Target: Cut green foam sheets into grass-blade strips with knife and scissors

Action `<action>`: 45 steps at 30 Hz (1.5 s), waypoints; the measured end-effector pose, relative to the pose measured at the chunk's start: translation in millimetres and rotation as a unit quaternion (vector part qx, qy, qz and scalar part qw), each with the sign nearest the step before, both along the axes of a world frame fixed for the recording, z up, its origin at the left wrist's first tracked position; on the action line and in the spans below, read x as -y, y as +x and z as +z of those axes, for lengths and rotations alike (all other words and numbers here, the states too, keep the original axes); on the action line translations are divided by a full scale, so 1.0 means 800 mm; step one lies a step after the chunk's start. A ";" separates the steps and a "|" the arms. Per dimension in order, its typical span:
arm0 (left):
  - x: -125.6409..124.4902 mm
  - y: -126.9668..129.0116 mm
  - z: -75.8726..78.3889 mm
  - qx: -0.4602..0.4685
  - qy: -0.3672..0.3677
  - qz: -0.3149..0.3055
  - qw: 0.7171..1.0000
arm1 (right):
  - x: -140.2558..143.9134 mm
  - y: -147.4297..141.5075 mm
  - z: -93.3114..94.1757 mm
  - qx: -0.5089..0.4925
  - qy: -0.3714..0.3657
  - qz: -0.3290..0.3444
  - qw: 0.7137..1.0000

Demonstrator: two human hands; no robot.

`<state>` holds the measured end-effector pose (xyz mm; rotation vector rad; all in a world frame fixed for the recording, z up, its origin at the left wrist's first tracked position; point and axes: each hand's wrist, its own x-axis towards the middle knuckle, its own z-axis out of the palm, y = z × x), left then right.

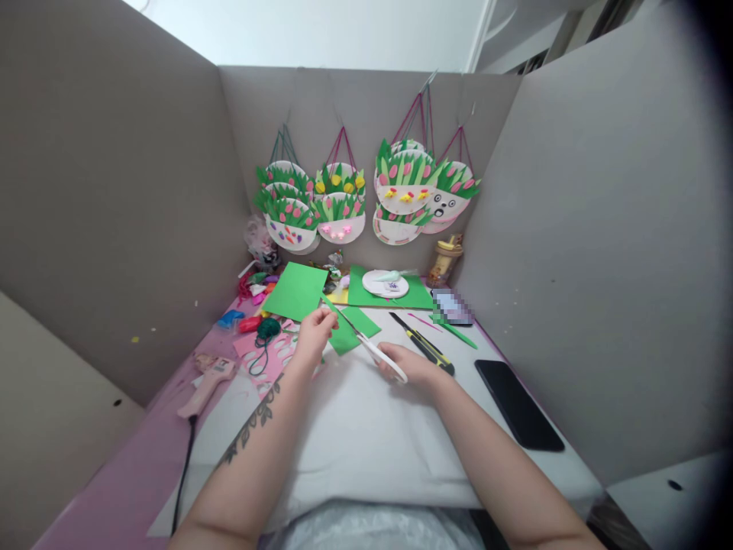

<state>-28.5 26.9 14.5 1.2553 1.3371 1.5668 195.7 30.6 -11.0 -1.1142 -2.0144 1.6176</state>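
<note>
Walled on 3 sides by grey partition panels (114, 191), leaving the back wall free for finished work: 4 clusters of hanging paper-plate baskets (343, 206) pinned up there, well behind the scissors and out of the cutting space. Below, a desk (366, 435) under a pale cloth, bare just in front of the scissors, probably as room for the forearms. Behind the scissors, a large green sheet (295, 290) and a white plate (385, 284) on more green paper, pushed back yet within reach. Right of the scissors, a black phone (518, 414) lying flat, apart from the scraps; nearer, a yellow-and-black utility knife (424, 345). Left of the scissors, a pink glue gun (207, 380) with its cord trailing off the desk edge, plus pink cutouts and a green yarn ball (268, 328). At the middle, white-handled scissors (372, 350) gripped in the right hand (409, 367), fingers closed round the handles, blades angled up toward a small green paper piece (350, 328). Left hand (314, 332) pinched shut on that piece's near edge, seemingly steadying it against the blades.
</note>
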 end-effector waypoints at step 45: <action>0.007 0.024 -0.024 -0.485 0.160 -0.042 0.859 | 0.010 -0.024 0.017 -0.338 0.095 -0.175 0.920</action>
